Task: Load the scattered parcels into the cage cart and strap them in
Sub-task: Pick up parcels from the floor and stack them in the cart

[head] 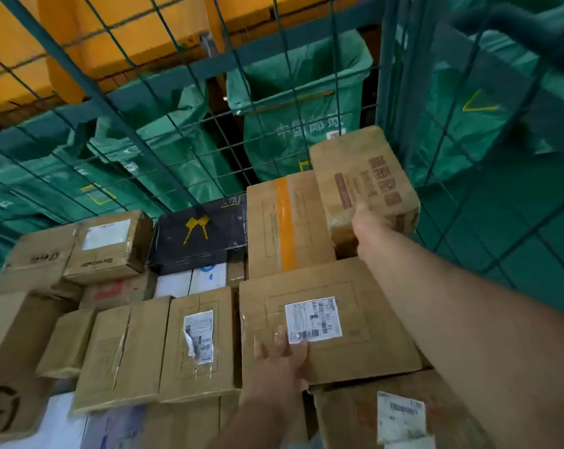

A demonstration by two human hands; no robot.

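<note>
Head view: right hand (369, 222) grips the near end of a brown carton (361, 170) printed with red Chinese characters (too blurred to read), its fingers mostly hidden beneath it. The carton sits at the back right corner of the cage cart (400, 92), atop the stacked parcels, with its long axis pointing away toward the mesh. Left hand (280, 358) lies flat with its fingers spread on a large carton (371, 348), touching its white barcode label (313, 320), whose small print is illegible. Green sacks (303, 102) behind the mesh bear pale Chinese lettering
</note>
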